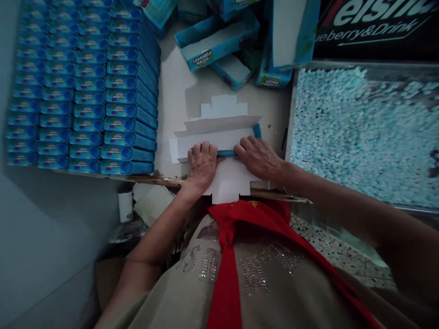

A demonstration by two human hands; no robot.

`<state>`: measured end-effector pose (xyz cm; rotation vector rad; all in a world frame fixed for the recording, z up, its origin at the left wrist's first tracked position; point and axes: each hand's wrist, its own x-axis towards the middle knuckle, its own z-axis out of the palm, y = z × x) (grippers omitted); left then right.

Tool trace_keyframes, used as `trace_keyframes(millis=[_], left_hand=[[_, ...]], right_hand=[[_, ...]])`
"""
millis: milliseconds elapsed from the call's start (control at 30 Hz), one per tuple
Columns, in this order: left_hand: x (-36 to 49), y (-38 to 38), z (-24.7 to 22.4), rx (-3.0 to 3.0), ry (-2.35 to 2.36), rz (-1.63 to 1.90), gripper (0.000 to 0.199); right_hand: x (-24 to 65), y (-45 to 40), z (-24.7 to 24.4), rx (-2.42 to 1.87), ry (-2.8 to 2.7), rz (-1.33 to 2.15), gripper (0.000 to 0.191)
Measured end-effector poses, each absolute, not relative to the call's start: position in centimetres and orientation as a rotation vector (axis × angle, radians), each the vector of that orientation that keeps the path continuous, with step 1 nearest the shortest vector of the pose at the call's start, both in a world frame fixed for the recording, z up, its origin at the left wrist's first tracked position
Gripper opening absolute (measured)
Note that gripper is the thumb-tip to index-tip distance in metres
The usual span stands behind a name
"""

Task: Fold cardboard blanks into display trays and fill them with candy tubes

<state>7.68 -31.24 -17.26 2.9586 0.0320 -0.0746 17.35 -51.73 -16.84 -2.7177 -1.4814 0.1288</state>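
Observation:
A partly folded cardboard box (pixel 212 139) lies on the table in front of me, its white inside facing up and its end tabs spread out. A blue strip of its outer side shows between my hands. My left hand (pixel 203 160) has its fingers curled over the near fold, left of that strip. On the same fold, further right, my right hand (pixel 257 155) grips the cardboard with bent fingers. The box's right end wall stands up beside the right hand, while the left end tabs lie flat. Both thumbs are mostly hidden.
Tall stacks of small blue packs (pixel 85 91) stand at the left. Several open blue boxes (pixel 219 43) lie heaped at the back. A metal tray (pixel 291 119) of pale blue candies (pixel 356 137) sits at the right. The table's worn front edge (pixel 168 181) runs close to me.

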Motion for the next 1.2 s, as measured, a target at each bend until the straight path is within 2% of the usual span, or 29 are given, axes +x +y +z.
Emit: trace_keyframes(millis=[233, 467, 600, 667, 767, 867, 967, 1067, 1200], left_hand=[[9.7, -28.1, -17.7, 2.882, -0.302, -0.177, 0.039], [9.4, -29.7, -16.2, 2.693, -0.176, -0.295, 0.03], [9.4, -29.7, -15.8, 2.734, -0.186, -0.254, 0.021], [9.5, -28.9, -15.6, 2.779, -0.288, -0.184, 0.013], [9.7, -27.4, -15.2, 2.762, -0.476, -0.176, 0.02], [10.3, -25.9, -14.4, 2.717, -0.612, -0.261, 0.025], [12.3, -24.6, -13.3, 2.724, -0.685, -0.268, 0.029], [16.0, -23.8, -12.1, 2.704, -0.773, -0.285, 0.025], [19.8, -24.2, -9.9, 2.704, -0.842, -0.283, 0.025]], right_hand=[[17.2, -51.4, -16.6, -2.687, -1.507, 0.36, 0.033], [19.9, -51.8, -15.6, -2.505, -1.662, 0.611, 0.01], [20.5, -51.2, -15.2, -2.456, -1.677, 0.715, 0.006], [19.5, -51.3, -14.3, -2.448, -1.62, 0.687, 0.017], [17.8, -52.3, -11.7, -2.336, -1.579, 0.612, 0.036], [18.3, -53.3, -8.9, -2.369, -1.355, 0.316, 0.036], [21.6, -53.3, -8.5, -2.418, -1.18, 0.032, 0.039], [25.2, -53.0, -10.6, -2.317, -1.45, 0.091, 0.042], [25.8, -53.2, -13.3, -2.21, -1.73, 0.243, 0.026]])
